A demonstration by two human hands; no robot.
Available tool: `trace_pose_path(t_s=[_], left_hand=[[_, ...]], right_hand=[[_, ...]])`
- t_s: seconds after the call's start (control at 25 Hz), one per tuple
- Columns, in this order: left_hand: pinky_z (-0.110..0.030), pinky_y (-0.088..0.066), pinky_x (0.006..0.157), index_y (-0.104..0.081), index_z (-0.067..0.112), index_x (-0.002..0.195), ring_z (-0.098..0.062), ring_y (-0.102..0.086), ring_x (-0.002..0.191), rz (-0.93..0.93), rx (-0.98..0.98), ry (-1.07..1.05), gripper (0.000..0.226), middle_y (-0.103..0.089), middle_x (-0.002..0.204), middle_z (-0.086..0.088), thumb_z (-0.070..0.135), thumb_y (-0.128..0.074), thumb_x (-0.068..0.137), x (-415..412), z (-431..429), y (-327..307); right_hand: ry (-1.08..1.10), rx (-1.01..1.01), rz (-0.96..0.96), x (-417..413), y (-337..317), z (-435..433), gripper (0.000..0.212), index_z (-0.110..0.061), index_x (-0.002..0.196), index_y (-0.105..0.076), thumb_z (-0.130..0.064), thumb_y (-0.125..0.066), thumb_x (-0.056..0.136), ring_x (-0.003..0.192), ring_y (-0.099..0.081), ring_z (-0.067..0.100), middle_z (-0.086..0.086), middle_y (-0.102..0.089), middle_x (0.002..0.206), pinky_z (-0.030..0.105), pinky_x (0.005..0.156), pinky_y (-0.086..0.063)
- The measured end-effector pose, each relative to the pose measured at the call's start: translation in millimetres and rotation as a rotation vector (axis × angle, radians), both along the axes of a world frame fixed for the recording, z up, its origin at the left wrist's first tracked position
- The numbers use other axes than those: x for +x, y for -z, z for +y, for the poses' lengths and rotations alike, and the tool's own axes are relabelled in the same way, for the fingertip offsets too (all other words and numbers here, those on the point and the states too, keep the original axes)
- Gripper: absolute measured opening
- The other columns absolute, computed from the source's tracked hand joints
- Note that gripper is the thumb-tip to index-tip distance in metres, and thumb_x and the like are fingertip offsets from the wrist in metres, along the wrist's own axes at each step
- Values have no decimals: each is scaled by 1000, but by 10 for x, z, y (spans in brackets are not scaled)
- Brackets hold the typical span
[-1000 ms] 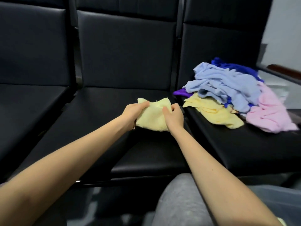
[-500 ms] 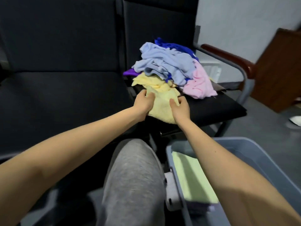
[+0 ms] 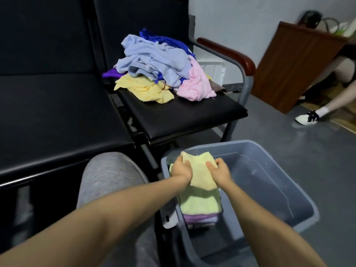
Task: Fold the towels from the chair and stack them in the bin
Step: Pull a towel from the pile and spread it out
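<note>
Two grips are clamping one towel: left grip (image 3: 182,169) is pinching the folded yellow towel (image 3: 201,175), right grip (image 3: 219,171) its other edge, just above the stack (image 3: 200,207) in the bin (image 3: 273,151) — uneven release is risking unfolding, landing crooked.

Bin (image 3: 269,185) stood on the floor, in front of the rightmost chair (image 3: 185,116) and just right of the wearer's knee (image 3: 109,176). Stack of folded towels (image 3: 200,207) lay inside the bin, against its left wall. Held towel (image 3: 200,170) was over the far end of that stack, with the left hand (image 3: 181,168) gripping its left edge and the right hand (image 3: 219,171) its right edge. Pile of unfolded towels (image 3: 158,62) sat on the rear half of the chair seat, against the backrest. Armrest (image 3: 227,53) ran along the chair's right side. Adjoining seat (image 3: 57,112) lay to the chair's left. Cabinet (image 3: 292,66) stood right of the chair, further back. Another person's shoe (image 3: 306,117) rested on the floor before the cabinet, well apart from the bin.
</note>
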State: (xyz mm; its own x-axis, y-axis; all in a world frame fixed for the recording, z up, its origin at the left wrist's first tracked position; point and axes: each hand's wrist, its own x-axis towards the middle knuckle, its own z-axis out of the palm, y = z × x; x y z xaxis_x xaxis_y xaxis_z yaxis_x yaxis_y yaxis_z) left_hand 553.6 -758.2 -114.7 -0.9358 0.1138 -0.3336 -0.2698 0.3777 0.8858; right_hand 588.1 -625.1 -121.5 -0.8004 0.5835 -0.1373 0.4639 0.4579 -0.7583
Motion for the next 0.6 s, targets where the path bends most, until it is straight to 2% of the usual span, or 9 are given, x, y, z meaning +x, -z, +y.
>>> trace_pose_path(t_s=[0.08, 0.12, 0.2, 0.24, 0.28, 0.36, 0.44, 0.52, 0.6], left_hand=[[-32, -46, 94, -39, 9, 140, -35, -54, 116, -102, -142, 90, 44, -54, 131, -15, 19, -41, 97, -25, -27, 173], [-32, -47, 90, -38, 4, 140, -35, -55, 116, -160, -202, 163, 45, -54, 131, -17, 15, -43, 96, -41, -38, 197], [-32, -47, 80, -36, -2, 139, -35, -57, 115, -221, -282, 282, 48, -54, 129, -21, 12, -47, 94, -87, -17, 193], [-32, -47, 78, -38, -4, 137, -34, -58, 113, -210, -326, 319, 47, -56, 127, -21, 12, -47, 93, -108, 6, 167], [-33, -48, 77, -44, -4, 133, -33, -60, 110, -168, -384, 338, 43, -59, 124, -20, 12, -46, 93, -135, 21, 130], [-33, -50, 74, -55, -3, 121, -31, -65, 101, -109, -430, 336, 34, -65, 113, -18, 10, -43, 92, -201, 46, 66], [-34, -52, 71, -58, -3, 113, -33, -67, 93, -93, -288, 291, 30, -67, 106, -20, 9, -42, 91, -302, 79, -10], [-36, -53, 70, -65, -3, 96, -32, -67, 79, -13, -163, 242, 26, -70, 91, -20, 14, -46, 91, -398, 93, -174], [-36, -53, 69, -61, 6, 66, -28, -61, 65, 97, -57, 214, 29, -64, 68, -13, 16, -48, 90, -553, 86, -401]], right_hand=[[-35, 43, -123, 48, 132, 19, 24, -17, 82, -40, -33, -55, 92, 85, -50, 25, 0, -52, 80, 32, 72, -36], [-59, 101, -229, 60, 164, 22, 26, -14, 94, -44, -39, -53, 92, 94, -52, 27, 4, -55, 93, 33, 78, -36], [-108, 255, -363, 51, 187, 25, 45, -9, 120, -42, -44, -49, 93, 118, -47, 33, 11, -52, 123, 36, 93, -36], [-128, 286, -361, 24, 178, 24, 47, -8, 124, -41, -43, -48, 94, 122, -45, 33, 12, -50, 130, 37, 97, -35], [-150, 284, -330, -18, 159, 24, 42, -8, 120, -45, -41, -47, 95, 121, -46, 33, 11, -52, 126, 37, 96, -36], [-183, 245, -271, -111, 88, 6, 25, -14, 90, -50, -38, -47, 96, 100, -54, 29, 4, -58, 95, 34, 81, -39], [-219, 226, -211, -229, -24, -53, 38, -18, 64, -39, -36, -47, 96, 76, -50, 24, -2, -49, 68, 31, 66, -35], [-276, 238, -123, -347, -178, -170, 46, -17, 55, -33, -33, -46, 97, 60, -42, 20, -1, -41, 56, 31, 58, -30], [-285, 254, -17, -482, -381, -299, 48, -17, 52, -33, -25, -43, 99, 52, -36, 17, 0, -37, 50, 32, 52, -25]])
